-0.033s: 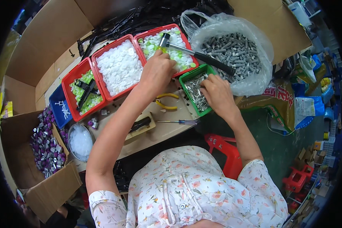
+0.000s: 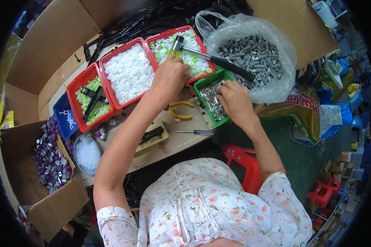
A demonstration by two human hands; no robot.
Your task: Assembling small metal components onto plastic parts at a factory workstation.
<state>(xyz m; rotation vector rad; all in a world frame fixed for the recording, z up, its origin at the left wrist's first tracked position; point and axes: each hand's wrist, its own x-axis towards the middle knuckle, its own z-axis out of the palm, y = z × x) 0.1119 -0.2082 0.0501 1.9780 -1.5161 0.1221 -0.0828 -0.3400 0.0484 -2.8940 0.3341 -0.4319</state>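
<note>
My left hand (image 2: 172, 76) is over the near edge of the right-hand red bin (image 2: 207, 66), which holds white and lime-green discs. Its fingers are bent together, and whatever they pinch is hidden. Just beyond the fingertips is the head of a hammer (image 2: 222, 62), lying across the bin with its black handle toward a plastic bag. My right hand (image 2: 237, 105) reaches into a green bin (image 2: 200, 95) of thin metal pins (image 2: 212, 98). Its curled fingertips touch the pins; I cannot make out what is between them.
Two more red bins hold white discs (image 2: 129, 74) and green pieces. A blue bin (image 2: 62, 123) and a bowl (image 2: 87, 154) stand left, by a carton (image 2: 12, 164) of purple-and-silver parts. Yellow-handled pliers (image 2: 180, 110), a fixture (image 2: 154, 136) and a screwdriver (image 2: 202, 132) lie near. The bag (image 2: 285, 43) holds grey parts.
</note>
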